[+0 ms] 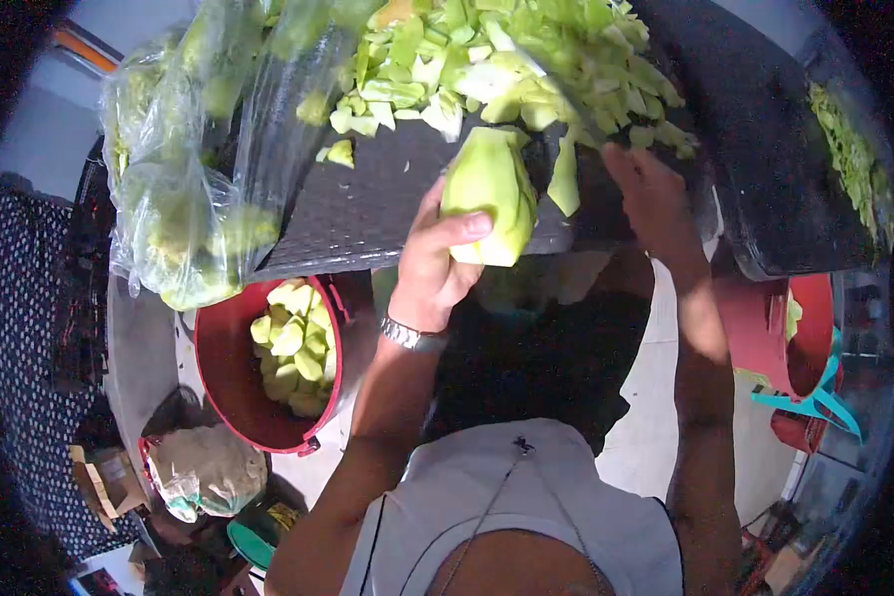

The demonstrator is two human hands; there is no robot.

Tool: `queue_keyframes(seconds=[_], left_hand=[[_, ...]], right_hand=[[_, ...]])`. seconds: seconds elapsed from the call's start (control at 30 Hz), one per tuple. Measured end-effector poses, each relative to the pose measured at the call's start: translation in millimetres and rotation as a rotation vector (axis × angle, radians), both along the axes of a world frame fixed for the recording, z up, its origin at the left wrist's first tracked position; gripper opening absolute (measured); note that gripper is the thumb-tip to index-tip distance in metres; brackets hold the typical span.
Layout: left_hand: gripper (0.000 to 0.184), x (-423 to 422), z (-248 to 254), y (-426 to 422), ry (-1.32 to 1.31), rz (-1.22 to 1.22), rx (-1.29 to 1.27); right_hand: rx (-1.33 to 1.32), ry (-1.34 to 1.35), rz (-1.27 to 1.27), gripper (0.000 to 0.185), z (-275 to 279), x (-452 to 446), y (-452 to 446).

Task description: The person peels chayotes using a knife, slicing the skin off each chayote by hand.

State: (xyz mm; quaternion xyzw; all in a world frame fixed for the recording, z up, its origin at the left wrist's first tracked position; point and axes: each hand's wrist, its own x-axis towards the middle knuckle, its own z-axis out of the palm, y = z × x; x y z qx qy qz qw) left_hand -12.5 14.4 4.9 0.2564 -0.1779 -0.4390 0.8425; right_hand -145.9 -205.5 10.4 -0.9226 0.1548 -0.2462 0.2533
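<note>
Left hand (435, 253) clasped round peeled fruit (492, 189), right hand (656, 204) round a knife (572, 97), red bucket (212, 372) of pale-green pieces (296, 343)

Worn on the head, the camera is looking forward and steeply down from close above the chest. The white shirt (586, 472) is filling the near middle, and the black table (353, 214) is spanning the far part. Between them, the lens is taking in the left hand (435, 253) near the centre and the right hand (656, 199) farther right. The wide view is reaching the floor (626, 427) on both sides, curving outward things inside a dark round border.
</note>
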Motion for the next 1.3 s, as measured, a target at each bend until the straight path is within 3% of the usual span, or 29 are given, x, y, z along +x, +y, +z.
queue_keyframes(seconds=[0.07,0.17,0.23,0.3,0.33,0.37,0.5,0.6,0.8,0.97,1.07,1.2,1.3], left_hand=[[0.055,-0.5,3.8,-0.1,0.024,0.018,0.013],[0.059,5.9,3.7,-8.0,0.206,0.068,0.152],[0.051,2.8,3.7,-15.3,0.213,0.109,0.116],[0.047,-2.1,3.4,-21.0,0.352,0.191,0.013],[0.048,-2.2,6.3,-23.5,0.390,0.181,0.095],[0.049,-0.7,11.3,-18.4,0.362,0.002,0.138],[0.046,-7.9,10.4,-25.5,0.272,0.047,0.070],[0.046,-10.1,10.5,-24.6,0.274,0.099,0.080],[0.046,-10.9,12.3,-21.0,0.273,0.226,0.118],[0.046,4.5,12.1,-10.9,0.305,0.257,0.138],[0.046,4.4,1.0,-14.6,0.260,0.204,0.142],[0.048,-0.5,15.2,-22.6,0.241,0.194,0.105],[0.050,1.7,23.9,-27.7,0.267,0.211,0.107]], right_hand=[[0.081,-0.006,0.011,0.037,-4.7,-0.5,-8.6],[0.171,0.066,0.027,0.038,12.6,-12.4,27.5],[0.289,0.144,-0.088,0.041,28.6,-8.6,59.5],[0.239,0.178,0.047,0.044,35.1,-16.5,78.4],[0.174,0.179,0.069,0.046,33.5,-17.4,83.9],[0.106,0.177,0.089,0.048,30.8,-17.4,87.8],[-0.035,0.137,0.107,0.053,23.9,-12.6,88.9],[-0.079,0.093,0.138,0.052,24.7,-11.5,86.5],[0.009,0.251,0.138,0.047,35.2,-10.1,64.2],[-0.112,0.082,0.034,0.044,-7.8,-18.4,11.1],[-0.131,0.022,0.060,0.043,-4.8,-20.1,11.6],[0.327,0.148,-0.078,0.044,29.3,-10.5,52.6],[0.393,0.206,-0.061,0.045,40.5,-2.7,69.8]])
